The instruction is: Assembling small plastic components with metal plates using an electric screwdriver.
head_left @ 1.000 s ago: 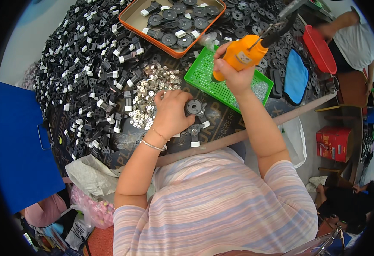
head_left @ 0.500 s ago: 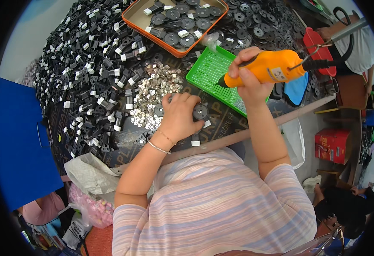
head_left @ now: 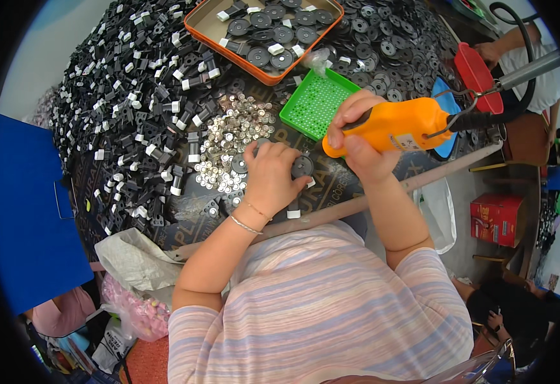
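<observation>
In my right hand [head_left: 364,144] is an orange electric screwdriver [head_left: 414,123], its fingers wrapped round the body. The dark tip points left and down, close to a black disc [head_left: 302,167]. My left hand [head_left: 270,176] is closed at the disc, thumb and fingers against its left side. A black part with a white end [head_left: 294,210] shows just below the disc. Left of my left hand lies a heap of small silver round metal pieces [head_left: 225,144]. My left fingers partly cover another disc [head_left: 239,164] beside that heap.
A green perforated basket [head_left: 315,105] stands beyond my hands. Behind it is an orange-rimmed tin [head_left: 232,59] with discs. Black-and-white parts [head_left: 126,83] pile up on the left, black discs [head_left: 388,41] at far right. A cable and hook [head_left: 468,99] hold the screwdriver.
My right hand has brought the screwdriver down and left, from over the green basket to the disc. The basket's near side is now behind the hand. My left hand has barely shifted.
</observation>
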Available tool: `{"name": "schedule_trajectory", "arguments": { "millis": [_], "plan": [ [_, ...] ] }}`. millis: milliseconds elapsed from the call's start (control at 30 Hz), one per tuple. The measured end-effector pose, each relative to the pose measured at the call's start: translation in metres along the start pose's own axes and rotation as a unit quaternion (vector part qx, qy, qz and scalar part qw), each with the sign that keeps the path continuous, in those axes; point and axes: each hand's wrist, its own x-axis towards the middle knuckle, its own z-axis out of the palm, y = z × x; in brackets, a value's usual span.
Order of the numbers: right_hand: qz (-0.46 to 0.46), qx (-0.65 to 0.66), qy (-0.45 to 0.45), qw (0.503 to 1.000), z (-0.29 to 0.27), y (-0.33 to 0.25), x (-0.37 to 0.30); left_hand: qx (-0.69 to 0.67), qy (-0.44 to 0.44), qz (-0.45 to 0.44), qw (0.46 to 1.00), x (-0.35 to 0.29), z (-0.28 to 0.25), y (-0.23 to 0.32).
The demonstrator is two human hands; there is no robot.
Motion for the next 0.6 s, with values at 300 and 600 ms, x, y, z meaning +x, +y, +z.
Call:
{"name": "schedule_trajectory", "arguments": {
  "millis": [300, 600],
  "plan": [
    [-0.016, -0.046, -0.042, 0.998, -0.0028, 0.0041, -0.0017, -0.007, 0.025, 0.006, 1.000, 0.0005, 0.0015, -0.0038],
    [0.025, 0.000, 0.000, 1.000, 0.0033, 0.0020, -0.0050, -0.005, 0.021, -0.002, 1.000, -0.0013, 0.0058, -0.0077]
  ]
}}
